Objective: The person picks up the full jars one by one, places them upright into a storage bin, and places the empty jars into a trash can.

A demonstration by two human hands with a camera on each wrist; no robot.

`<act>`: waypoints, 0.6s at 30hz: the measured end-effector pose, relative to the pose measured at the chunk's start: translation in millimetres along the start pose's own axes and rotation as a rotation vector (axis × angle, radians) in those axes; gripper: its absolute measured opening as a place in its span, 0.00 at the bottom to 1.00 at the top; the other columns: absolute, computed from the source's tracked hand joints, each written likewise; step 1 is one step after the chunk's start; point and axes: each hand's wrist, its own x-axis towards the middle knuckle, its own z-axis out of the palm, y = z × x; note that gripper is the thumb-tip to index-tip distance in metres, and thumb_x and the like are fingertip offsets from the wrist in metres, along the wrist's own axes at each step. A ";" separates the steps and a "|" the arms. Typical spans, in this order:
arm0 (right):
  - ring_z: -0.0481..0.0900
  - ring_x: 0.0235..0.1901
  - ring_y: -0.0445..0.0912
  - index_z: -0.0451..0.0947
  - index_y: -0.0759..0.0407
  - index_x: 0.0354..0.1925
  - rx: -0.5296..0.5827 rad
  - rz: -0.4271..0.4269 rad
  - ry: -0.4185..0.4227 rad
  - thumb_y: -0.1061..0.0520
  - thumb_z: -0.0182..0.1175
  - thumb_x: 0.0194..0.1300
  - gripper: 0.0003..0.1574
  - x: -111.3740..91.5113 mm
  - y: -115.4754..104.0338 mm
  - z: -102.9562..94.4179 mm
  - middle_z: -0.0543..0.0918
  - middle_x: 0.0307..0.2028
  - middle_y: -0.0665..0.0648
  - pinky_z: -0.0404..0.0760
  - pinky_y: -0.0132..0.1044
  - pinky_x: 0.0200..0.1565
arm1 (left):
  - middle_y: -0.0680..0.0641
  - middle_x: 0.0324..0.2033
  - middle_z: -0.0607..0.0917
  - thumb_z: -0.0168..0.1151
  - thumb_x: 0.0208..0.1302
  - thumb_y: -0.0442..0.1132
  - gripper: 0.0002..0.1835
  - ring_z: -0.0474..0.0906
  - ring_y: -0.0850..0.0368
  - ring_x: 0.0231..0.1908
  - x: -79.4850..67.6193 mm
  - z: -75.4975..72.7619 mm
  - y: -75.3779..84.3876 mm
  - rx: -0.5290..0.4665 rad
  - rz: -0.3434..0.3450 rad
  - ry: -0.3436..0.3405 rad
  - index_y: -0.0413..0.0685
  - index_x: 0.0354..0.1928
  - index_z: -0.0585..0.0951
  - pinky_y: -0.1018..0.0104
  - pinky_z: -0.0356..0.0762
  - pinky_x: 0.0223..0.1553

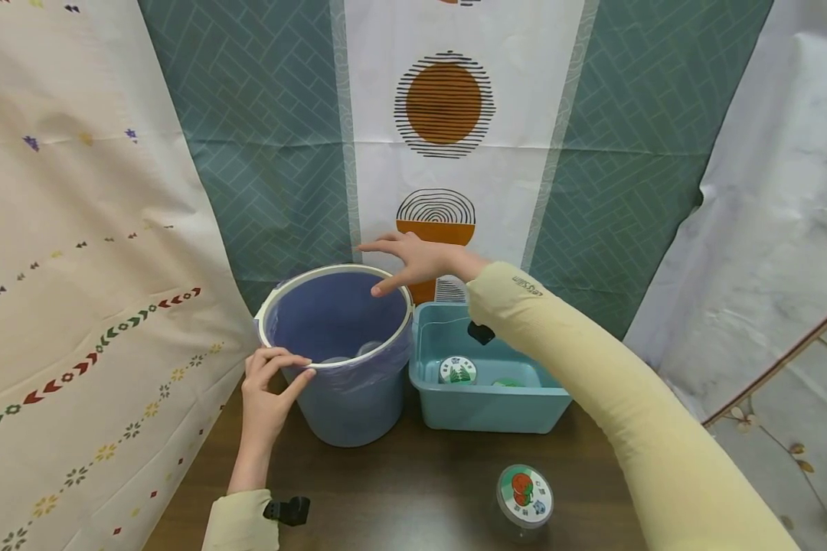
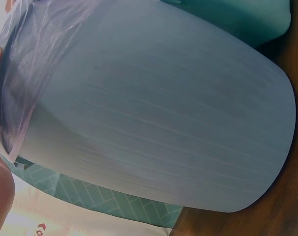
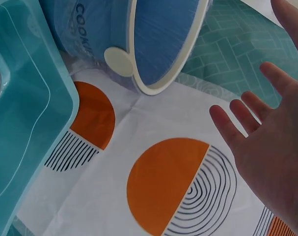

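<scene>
A blue trash bin (image 1: 351,417) with a white rim ring (image 1: 327,269) stands on the table, lined with a thin purple plastic bag (image 2: 36,73). My left hand (image 1: 265,390) pinches the near-left rim, fingers over the top and thumb against the outside. Inside the bin, round clear-looking items (image 1: 368,348) partly show at the bottom; their kind is hard to tell. Over the bin's right rim hovers my right hand (image 1: 416,260), fingers spread and holding nothing. It is apart from the rim in the right wrist view, where the bin's opening (image 3: 163,39) lies beside it.
A teal plastic basin (image 1: 482,409) right of the bin holds a round-lidded jar (image 1: 458,370) and another green-lidded item (image 1: 507,383). Nearer, a clear jar with a tomato-printed lid (image 1: 524,496) stands on the brown table (image 1: 400,497). Patterned cloth (image 1: 269,115) hangs behind.
</scene>
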 end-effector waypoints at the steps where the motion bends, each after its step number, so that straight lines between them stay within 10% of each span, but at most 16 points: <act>1: 0.40 0.78 0.58 0.51 0.39 0.77 0.011 0.000 0.008 0.33 0.64 0.59 0.55 -2.1 2.7 -0.1 0.48 0.78 0.54 0.51 0.63 0.74 | 0.38 0.37 0.77 0.72 0.47 0.19 0.11 0.64 0.66 0.48 -0.3 -0.1 0.1 -0.001 -0.006 0.000 0.33 0.34 0.86 0.72 0.56 0.55; 18: 0.55 0.72 0.48 0.58 0.38 0.75 0.194 -0.212 0.225 0.38 0.64 0.62 0.47 -80.9 25.9 27.9 0.58 0.75 0.50 0.73 0.50 0.63 | 0.39 0.37 0.77 0.72 0.48 0.21 0.10 0.63 0.65 0.48 0.9 -3.4 3.6 0.033 -0.006 -0.024 0.35 0.34 0.86 0.70 0.57 0.54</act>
